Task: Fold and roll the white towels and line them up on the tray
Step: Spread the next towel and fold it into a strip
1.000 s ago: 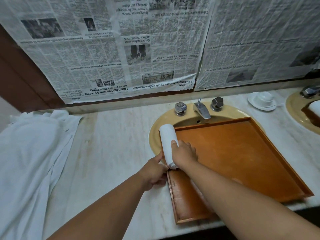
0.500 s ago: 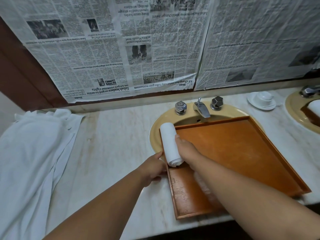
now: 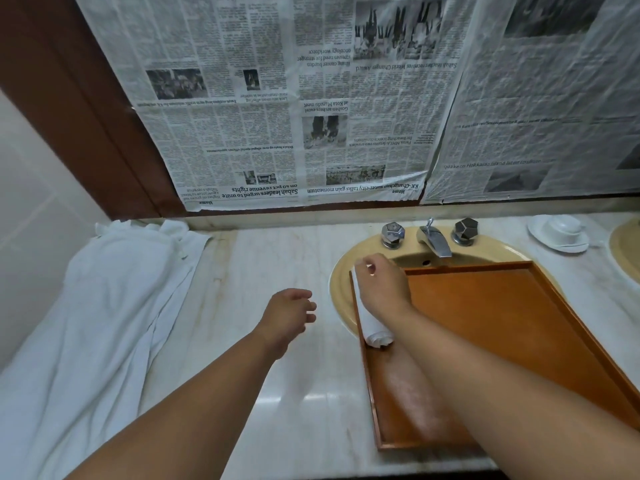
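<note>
You are looking down at a pale marble counter (image 3: 277,393) from your own head height. Your right hand (image 3: 381,289) lies on top of a rolled towel (image 3: 375,332), with the fingers bent down round its far end, so the hand grips the roll. The rolled towel is white and lies lengthwise inside the tray (image 3: 485,323), against the tray's left rim and in its far left corner. The near end of the roll shows below your wrist, with the spiral of the fabric visible. The tray is a shallow orange-brown wooden rectangle set across a yellow sink basin (image 3: 341,289), and your right forearm crosses over its near part. Your left hand (image 3: 287,317) hovers over the bare counter to the left of the basin, apart from the tray, its fingers loosely curled and holding nothing. Far to the left, a heap of unfolded white towels (image 3: 104,323) is spread along the counter. Behind the basin stand a chrome faucet (image 3: 434,239) and two faceted knobs, one on each side of it. A white cup and saucer (image 3: 559,232) sit on the counter at the far right. Sheets of newspaper (image 3: 294,116), hung upside down, cover the wall above the counter.
</note>
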